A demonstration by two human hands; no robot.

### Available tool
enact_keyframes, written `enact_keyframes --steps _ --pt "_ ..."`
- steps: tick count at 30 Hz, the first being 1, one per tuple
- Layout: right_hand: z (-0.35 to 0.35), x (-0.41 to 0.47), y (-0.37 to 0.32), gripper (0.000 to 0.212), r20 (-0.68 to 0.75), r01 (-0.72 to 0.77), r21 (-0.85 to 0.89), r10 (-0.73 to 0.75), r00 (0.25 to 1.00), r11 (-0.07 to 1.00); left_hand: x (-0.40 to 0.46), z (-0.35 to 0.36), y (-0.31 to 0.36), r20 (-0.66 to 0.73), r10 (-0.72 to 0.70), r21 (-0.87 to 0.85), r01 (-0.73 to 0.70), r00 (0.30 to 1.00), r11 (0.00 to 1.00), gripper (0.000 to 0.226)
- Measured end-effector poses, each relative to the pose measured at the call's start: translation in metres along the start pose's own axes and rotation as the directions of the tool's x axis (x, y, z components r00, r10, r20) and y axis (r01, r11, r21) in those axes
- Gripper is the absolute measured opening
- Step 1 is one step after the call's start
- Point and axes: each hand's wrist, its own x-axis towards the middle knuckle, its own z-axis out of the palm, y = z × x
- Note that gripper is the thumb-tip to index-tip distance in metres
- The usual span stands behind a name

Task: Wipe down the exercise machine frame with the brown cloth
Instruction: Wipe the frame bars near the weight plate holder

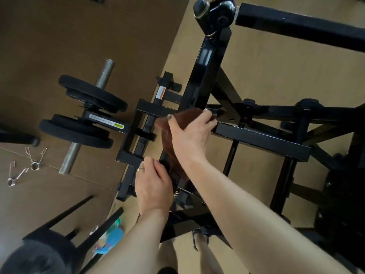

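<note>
- Exercise machine frame (262, 138): black painted metal, glossy on the upright, duller on the square tubes.
- Brown cloth (189, 119): soft, matt fabric with a slight nap.
- Weight plates (92, 93): matt black, rubbery look.
- Bar (105, 74) through them: bare grey metal, brushed sheen.
- Spring collars (36, 158): shiny wire.
- Floor (276, 66): matt brown and tan sheets like cardboard.

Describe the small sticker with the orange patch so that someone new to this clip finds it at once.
Start at the black steel exercise machine frame and go left of the brown cloth under the right hand. On a short upright black post sits the white sticker with an orange patch. The other label nearby is long, grey and yellow-tipped.
</note>
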Motion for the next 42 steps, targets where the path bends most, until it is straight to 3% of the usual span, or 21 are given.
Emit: enact_keyframes --steps 4,7,10,16,22,25,30,34,42 --pt "-0.008 0.066 -0.041 0.085 -0.150 0.065 -0.138 -0.085 0.985 0.988 0.000 -0.001 0.001 0.004 0.027 -0.008 -0.027 1.000 1.000 0.027" --pt "-0.007 0.099 -0.066 0.085 -0.282 -0.002 -0.288 -0.083 0.956 0.958 0.000 -0.004 0.002 0.021 0.046 0.001 -0.046 0.999 0.999 0.027" --pt "0.000 0.098 -0.065 0.081 -0.331 -0.029 -0.311 -0.079 0.940 0.950 0.000 -0.004 0.002 0.047 0.023 0.006 -0.024 0.999 1.000 0.026" --pt "0.009 0.048 -0.038 0.072 -0.297 0.089 -0.293 -0.180 0.938 0.952 0.000 -0.006 0.000 0.066 0.022 -0.008 -0.021 0.998 1.000 0.026" --pt "0.014 -0.007 -0.007 0.074 -0.139 0.187 -0.321 -0.241 0.960 0.929 0.002 -0.012 0.008 0.074 -0.010 0.034 0.008 0.997 0.999 0.025" --pt "0.010 0.021 -0.016 0.073 -0.144 0.212 -0.384 -0.285 0.948 0.899 0.013 -0.011 0.021 0.056 -0.008 0.002 0.008 0.998 1.000 0.028" --pt "-0.004 0.114 -0.060 0.071 -0.266 0.176 -0.480 -0.334 0.904 0.859 0.060 0.015 0.065 0.032 0.071 -0.077 -0.069 0.997 0.995 0.029" --pt "-0.011 0.165 -0.085 0.070 -0.356 0.116 -0.379 -0.261 0.897 0.918 0.062 0.022 0.062 0.009 0.127 -0.037 -0.127 0.992 0.991 0.030" --pt "-0.016 0.149 -0.078 0.066 -0.318 0.186 -0.281 -0.274 0.908 0.942 0.061 0.023 0.065 0.013 0.133 -0.014 -0.133 0.991 0.991 0.031"
